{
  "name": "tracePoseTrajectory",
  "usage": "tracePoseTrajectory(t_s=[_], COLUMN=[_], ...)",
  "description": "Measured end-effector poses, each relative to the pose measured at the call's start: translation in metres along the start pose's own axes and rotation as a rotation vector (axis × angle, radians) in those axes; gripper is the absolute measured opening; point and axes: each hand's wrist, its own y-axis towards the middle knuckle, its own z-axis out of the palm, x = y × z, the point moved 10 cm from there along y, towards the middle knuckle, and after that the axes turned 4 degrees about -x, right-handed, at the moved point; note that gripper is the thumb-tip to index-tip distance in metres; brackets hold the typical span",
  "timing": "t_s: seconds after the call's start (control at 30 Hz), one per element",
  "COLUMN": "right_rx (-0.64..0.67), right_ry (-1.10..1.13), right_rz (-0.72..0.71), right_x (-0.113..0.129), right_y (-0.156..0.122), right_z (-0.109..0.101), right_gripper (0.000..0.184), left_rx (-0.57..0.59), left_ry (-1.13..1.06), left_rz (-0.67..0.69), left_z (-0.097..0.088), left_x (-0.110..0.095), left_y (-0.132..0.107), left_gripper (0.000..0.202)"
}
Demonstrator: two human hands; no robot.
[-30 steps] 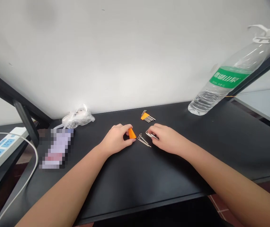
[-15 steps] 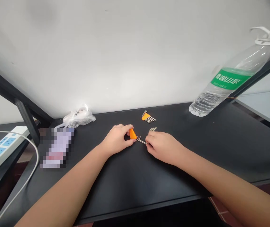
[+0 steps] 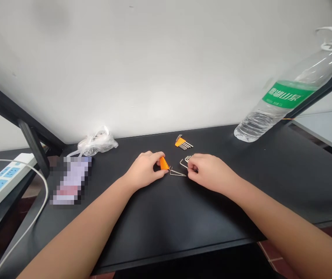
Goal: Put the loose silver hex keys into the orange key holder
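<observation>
My left hand [image 3: 145,170] pinches an orange hex key holder [image 3: 163,163] between thumb and fingers, just above the table. Beside the holder's lower end lie a couple of L-shaped hex keys [image 3: 177,173], their long arms pointing right. My right hand [image 3: 208,170] is closed, with one bent hex key [image 3: 183,163] sticking out to the left of its fingertips. Behind those fingers show the short arms of more hex keys [image 3: 187,158], the rest of them hidden by the hand. Farther back lies a second orange holder [image 3: 181,142] filled with several hex keys.
A large water bottle [image 3: 288,95] with a green label stands at the back right. To the left are a clear plastic bag [image 3: 97,142], a blurred-out phone-like object [image 3: 73,180], and a power strip [image 3: 4,176] with a white cable [image 3: 44,201].
My right hand has moved slightly right, away from the keys beside the holder, and one bent key now protrudes from its fingers. My left hand keeps its hold on the orange holder.
</observation>
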Motion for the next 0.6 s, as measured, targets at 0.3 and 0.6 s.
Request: tracePoseTrajectory(t_s=[0.3, 0.6], right_rx=[-0.04, -0.105], right_ry=[-0.079, -0.01], right_rz=[0.042, -0.034], right_x=[-0.025, -0.02], right_y=[0.008, 0.011], right_z=[0.004, -0.001], right_gripper=[0.011, 0.004], left_rx=[0.009, -0.012], left_ry=[-0.008, 0.007], left_rz=[-0.011, -0.004], left_z=[0.0, -0.002], left_x=[0.0, -0.001], left_y=[0.0, 0.0], left_gripper=[0.036, 0.038])
